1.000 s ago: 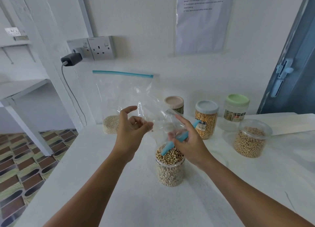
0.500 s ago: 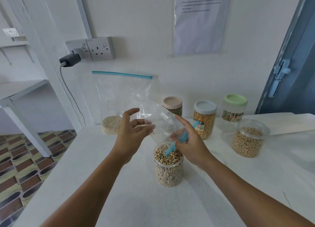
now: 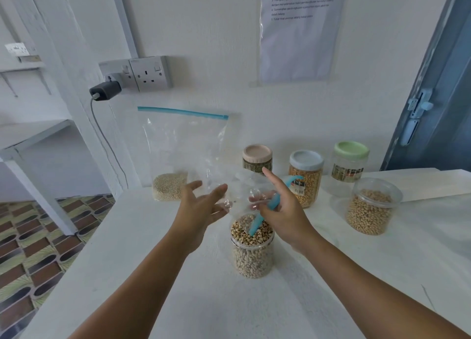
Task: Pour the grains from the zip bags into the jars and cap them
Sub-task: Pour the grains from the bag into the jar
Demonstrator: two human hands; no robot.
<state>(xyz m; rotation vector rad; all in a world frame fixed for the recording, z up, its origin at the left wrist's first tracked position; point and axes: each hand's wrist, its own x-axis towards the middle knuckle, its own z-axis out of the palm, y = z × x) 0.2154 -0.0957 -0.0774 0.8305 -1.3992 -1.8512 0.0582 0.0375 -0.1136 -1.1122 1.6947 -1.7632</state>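
since the earlier frame left hand [image 3: 201, 206] has spread wide, letting go of the emptied zip bag [image 3: 244, 191] — right hand [image 3: 280, 211] seemingly pinches its blue zip strip over the full bean jar [image 3: 252, 247], centre frame. pouring looks done; next, discard bag, fetch a lid.

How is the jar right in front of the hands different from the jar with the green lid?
The front jar stands open and is full of pale beans to the brim; the green-lidded jar is capped and looks empty. The front jar sits near the person, the green-lidded one back by the wall. Both are clear and upright.
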